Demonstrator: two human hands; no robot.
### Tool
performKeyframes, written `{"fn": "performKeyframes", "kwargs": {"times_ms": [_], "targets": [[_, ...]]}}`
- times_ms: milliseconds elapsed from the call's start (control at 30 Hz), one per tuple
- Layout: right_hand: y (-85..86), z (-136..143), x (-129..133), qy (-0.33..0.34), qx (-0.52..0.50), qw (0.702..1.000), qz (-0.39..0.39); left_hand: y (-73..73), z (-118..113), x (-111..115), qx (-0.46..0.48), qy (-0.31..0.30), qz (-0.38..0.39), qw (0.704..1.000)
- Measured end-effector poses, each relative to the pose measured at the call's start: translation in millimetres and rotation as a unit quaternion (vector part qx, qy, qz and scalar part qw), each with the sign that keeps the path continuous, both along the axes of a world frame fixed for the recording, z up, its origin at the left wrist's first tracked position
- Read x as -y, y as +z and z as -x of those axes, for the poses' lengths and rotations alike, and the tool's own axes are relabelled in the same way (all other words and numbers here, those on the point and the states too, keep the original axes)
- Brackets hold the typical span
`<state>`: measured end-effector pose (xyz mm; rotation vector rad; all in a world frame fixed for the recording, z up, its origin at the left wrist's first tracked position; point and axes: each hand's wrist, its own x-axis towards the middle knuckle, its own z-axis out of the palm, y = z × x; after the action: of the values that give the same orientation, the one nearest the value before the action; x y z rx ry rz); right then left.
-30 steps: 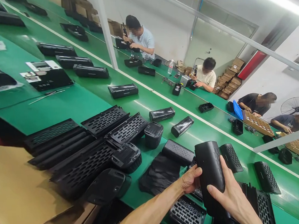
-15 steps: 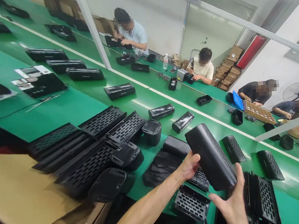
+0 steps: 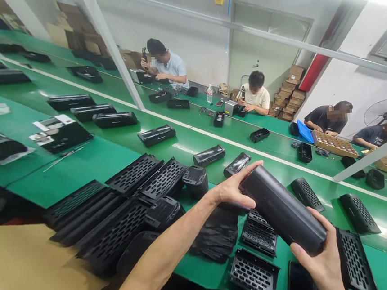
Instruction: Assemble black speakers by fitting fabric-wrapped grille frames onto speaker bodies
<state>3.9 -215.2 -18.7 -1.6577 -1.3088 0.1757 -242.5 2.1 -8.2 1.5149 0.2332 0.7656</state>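
Observation:
A long black plastic speaker housing (image 3: 283,209) hangs tilted above the bench, its smooth rounded side facing me. At its upper left end, my left hand (image 3: 236,190) grips it with the thumb on the near side and fingers over the top. My right hand (image 3: 320,251) wraps round the lower right end. Beneath it lie perforated black grille shells (image 3: 254,273) and a dark stack of thin black pieces (image 3: 216,233). The underside of the housing is hidden.
More grille shells (image 3: 162,175) are piled left of centre, near a cardboard box (image 3: 31,263). Black housings (image 3: 157,134) stand along the green conveyor (image 3: 183,141). Several co-workers sit across it, one person in a light blue shirt (image 3: 173,67). A metal post (image 3: 112,52) rises beyond.
My right hand has closed round the lower end of the housing, which has turned to show more of its smooth side. My left fingers have shifted over its upper end. The view has shifted.

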Motion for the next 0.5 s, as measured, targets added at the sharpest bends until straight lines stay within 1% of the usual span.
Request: {"fn": "performKeyframes", "kwargs": {"times_ms": [33, 100, 200, 300, 500], "targets": [[0.9, -0.2, -1.3, 0.003, 0.001, 1.0, 0.003, 3.3, 0.1, 1.5, 0.0, 0.001, 0.005, 1.0], [2.8, -1.7, -3.8, 0.011, 0.003, 1.0, 0.006, 3.9, -2.5, 6.6, 0.008, 0.024, 0.014, 1.0], [5.4, -7.7, -5.7, 0.037, -0.003, 0.999, 0.013, -2.9, -7.8, 14.0, 0.02, 0.059, 0.019, 0.998], [7.6, -14.8, -6.3, 0.057, -0.008, 0.998, 0.02, -8.8, -11.6, 18.8, 0.036, 0.077, 0.033, 0.996], [16.1, -22.1, -9.4, 0.046, 0.011, 0.996, 0.074, -17.7, -14.6, 24.8, 0.063, 0.089, 0.092, 0.99]]}}
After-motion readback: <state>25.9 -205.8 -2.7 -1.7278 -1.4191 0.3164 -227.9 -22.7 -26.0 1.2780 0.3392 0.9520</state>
